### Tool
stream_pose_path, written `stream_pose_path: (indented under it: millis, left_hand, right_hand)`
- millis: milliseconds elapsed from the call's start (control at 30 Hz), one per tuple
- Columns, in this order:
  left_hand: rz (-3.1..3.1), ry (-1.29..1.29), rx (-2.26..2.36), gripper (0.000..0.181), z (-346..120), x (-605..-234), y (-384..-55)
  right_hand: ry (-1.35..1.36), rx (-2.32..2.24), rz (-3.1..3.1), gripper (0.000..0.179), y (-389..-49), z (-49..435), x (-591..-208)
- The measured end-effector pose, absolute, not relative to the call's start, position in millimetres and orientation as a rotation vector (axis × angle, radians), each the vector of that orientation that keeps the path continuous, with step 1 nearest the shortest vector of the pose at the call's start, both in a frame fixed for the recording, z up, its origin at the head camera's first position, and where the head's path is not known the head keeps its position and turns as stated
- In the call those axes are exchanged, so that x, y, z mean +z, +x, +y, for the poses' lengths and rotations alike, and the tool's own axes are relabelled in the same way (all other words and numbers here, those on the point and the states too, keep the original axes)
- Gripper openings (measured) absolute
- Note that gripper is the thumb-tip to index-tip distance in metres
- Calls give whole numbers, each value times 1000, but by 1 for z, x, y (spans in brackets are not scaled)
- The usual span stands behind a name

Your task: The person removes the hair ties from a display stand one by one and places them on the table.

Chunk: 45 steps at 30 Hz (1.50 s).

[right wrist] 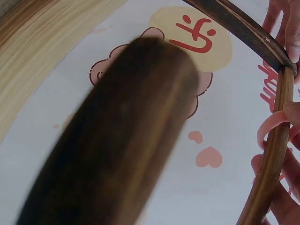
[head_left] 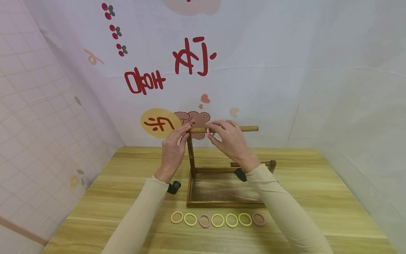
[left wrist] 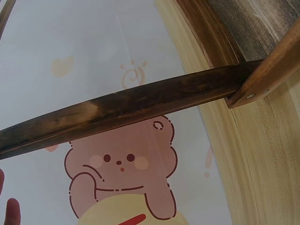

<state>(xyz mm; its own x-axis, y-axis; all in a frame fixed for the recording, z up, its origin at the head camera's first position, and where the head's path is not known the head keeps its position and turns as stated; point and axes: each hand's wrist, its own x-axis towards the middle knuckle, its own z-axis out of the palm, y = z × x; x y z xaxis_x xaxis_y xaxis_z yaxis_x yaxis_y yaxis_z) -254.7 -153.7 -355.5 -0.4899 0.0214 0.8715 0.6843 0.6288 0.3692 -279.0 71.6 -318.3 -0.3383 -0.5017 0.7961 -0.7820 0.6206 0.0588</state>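
A wooden rack has an upright post with a horizontal wooden bar at its top. My left hand holds the corner where post and bar meet, thumb and fingers on either side. My right hand pinches a pink ring, which goes around the bar a short way right of that corner. In the left wrist view the dark post crosses the picture, and only fingertips of the left hand show at the lower left.
Several yellow, pink and orange rings lie in a row on the table, among them a yellow ring and an orange ring. Behind them is the rack's tray base. A lower, shorter bar sits at the right, under the right forearm. A printed cloth hangs behind.
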Motion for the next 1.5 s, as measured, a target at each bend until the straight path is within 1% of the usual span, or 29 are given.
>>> stream_pose_path:
  millis: [433,833,1500]
  left_hand:
    - [-1929,-561,-906,29,-154,-356,-255]
    - [-1925,-566,-906,29,-154,-355,-254]
    - [-1940,-565,-911,28,-154,-355,-253]
  right_hand:
    - [1013,505,-2068,43,-277,77,-316]
    - [1001,497,-2063,37,-278,82,-316]
    - [1015,551,-2058,39,-276,93,-317]
